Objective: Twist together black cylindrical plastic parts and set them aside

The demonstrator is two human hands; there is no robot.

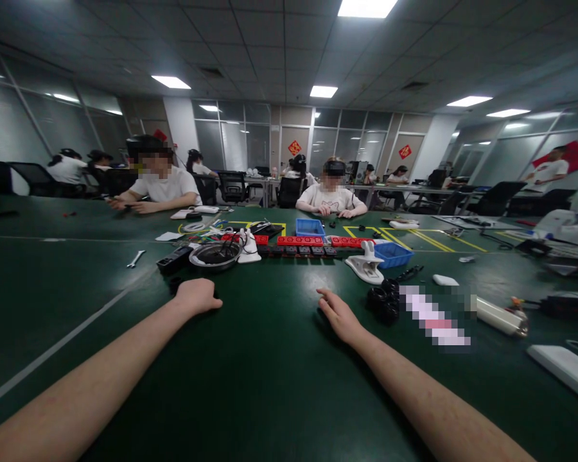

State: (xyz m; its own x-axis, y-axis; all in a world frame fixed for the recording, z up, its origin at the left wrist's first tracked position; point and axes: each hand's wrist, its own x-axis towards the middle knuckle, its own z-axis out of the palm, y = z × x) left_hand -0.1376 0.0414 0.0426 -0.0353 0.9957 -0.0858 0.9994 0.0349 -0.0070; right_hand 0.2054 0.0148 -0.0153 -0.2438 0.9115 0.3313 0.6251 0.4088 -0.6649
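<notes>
My left hand (197, 296) is curled, knuckles up, over the green table (270, 385). Something black shows at both sides of its fingers, too hidden to name. Just beyond this hand are a black power strip (174, 258) and a round metal-rimmed dish (215, 255) with black cable in it. My right hand (338, 316) is low over the table, its fingers loosely stretched and apart, holding nothing. To its right lies a bundle of coiled black cable (384, 300). A white clip-shaped base (366, 263) stands farther back.
Red strips (299, 241) and black sockets line the middle, with blue bins (394, 255) nearby. A wrench (135, 259) lies left. At right are a cream cylinder (501, 316) and a white slab (566, 372). Two people (332, 196) sit across the table.
</notes>
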